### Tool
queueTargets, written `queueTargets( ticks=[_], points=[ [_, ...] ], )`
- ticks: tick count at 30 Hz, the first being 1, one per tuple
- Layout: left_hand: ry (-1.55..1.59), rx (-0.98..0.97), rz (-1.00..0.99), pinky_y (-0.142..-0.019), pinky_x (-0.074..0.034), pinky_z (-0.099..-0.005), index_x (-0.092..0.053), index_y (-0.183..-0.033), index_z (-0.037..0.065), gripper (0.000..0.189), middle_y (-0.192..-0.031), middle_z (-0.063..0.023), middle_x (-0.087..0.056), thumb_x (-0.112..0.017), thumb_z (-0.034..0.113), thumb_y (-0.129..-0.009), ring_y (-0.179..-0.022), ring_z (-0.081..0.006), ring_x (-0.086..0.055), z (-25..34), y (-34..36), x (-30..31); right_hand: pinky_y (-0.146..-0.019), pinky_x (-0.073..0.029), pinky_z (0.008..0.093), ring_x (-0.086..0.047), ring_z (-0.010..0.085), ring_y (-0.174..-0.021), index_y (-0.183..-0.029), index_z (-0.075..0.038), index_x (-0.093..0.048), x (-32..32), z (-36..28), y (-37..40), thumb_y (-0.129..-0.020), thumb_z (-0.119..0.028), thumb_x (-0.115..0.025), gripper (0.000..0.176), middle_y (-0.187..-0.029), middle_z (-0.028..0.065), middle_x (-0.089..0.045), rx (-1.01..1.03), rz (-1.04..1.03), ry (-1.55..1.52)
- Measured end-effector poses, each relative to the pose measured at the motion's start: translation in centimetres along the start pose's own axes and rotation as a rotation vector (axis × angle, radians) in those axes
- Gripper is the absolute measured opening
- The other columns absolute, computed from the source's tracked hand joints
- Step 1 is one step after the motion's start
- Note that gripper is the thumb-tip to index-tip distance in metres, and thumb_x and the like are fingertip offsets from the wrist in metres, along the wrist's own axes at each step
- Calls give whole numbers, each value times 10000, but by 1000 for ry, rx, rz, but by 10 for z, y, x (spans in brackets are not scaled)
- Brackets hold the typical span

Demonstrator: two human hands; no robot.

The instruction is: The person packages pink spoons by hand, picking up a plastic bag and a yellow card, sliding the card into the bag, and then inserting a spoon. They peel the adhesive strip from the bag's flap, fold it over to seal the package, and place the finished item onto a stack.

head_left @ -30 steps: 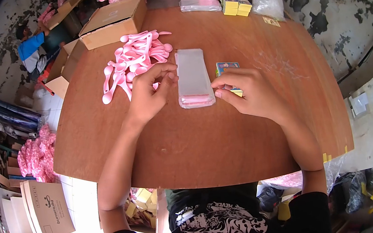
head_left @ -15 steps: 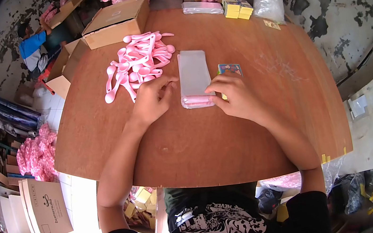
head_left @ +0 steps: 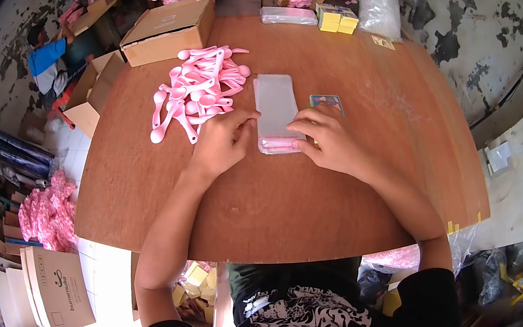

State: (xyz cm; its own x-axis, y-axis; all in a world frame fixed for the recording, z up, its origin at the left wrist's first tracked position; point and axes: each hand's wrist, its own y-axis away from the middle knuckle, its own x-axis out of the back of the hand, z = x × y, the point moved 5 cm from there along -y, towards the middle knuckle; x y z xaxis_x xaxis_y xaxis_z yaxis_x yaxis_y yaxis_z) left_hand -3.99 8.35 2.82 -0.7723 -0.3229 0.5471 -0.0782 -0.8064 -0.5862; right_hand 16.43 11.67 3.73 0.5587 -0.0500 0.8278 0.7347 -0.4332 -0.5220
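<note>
A stack of clear plastic sleeves (head_left: 276, 101) with pink along its lower edge lies in the middle of the table. At its left edge is my left hand (head_left: 224, 143), fingers loosely bent, with thumb and forefinger slightly apart and nothing visible between them. My right hand (head_left: 327, 139) rests by the lower right edge, forefinger at the sleeves and thumb spread below. Just beyond the right hand lies a small colourful card stack (head_left: 328, 102), partly covered by that hand. To the left of the sleeves is a heap of pink plastic spoons (head_left: 198, 92).
A closed cardboard box (head_left: 169, 32) stands at the table's back left. Along the back edge are a flat plastic pack (head_left: 287, 15), yellow small boxes (head_left: 337, 17) and a tall roll of clear plastic (head_left: 379, 0). A person in a blue sleeve (head_left: 47, 58) sits at far left.
My left hand has shifted slightly right, so its fingertips reach the left edge of the sleeves. My right hand stays by the lower right edge. The view has tilted a little.
</note>
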Motion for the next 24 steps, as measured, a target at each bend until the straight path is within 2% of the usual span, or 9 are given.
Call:
queueTargets(
  ticks=[5,14,20,24],
  points=[
    [-25,-41,-3,-602,-537,-366,-688,-997,23,191,-783,-171,-692,-603,13,-827,-636,-283,-683,2,1,-2,-924,-404,424,-563,256,-978,-1060,-71,-695,-4,0,1,-838,-182,-690,249,-1055,61,-613,-10,-12,54],
    [-57,-61,-7,-582,-529,-374,-697,-986,30,181,-741,-168,-677,-618,25,-823,-609,-289,-665,7,1,2,-951,-378,428,-560,250,-987,-1063,-70,-704,-13,1,1,-840,-190,-685,254,-1054,57,-637,-13,-54,62],
    [-88,-112,7,-574,-524,-381,-697,-974,37,179,-742,-170,-676,-637,11,-808,-612,-301,-660,9,1,1,-971,-358,427,-557,235,-1010,-1025,-78,-711,-17,1,3,-833,-216,-693,237,-1056,43,-647,36,-60,116],
    [-83,-114,2,-581,-525,-388,-695,-970,36,179,-735,-166,-673,-640,4,-803,-613,-306,-657,10,2,0,-973,-355,429,-568,217,-984,-971,-81,-723,-17,0,2,-829,-199,-696,186,-994,25,-665,29,-34,95]
  ],
)
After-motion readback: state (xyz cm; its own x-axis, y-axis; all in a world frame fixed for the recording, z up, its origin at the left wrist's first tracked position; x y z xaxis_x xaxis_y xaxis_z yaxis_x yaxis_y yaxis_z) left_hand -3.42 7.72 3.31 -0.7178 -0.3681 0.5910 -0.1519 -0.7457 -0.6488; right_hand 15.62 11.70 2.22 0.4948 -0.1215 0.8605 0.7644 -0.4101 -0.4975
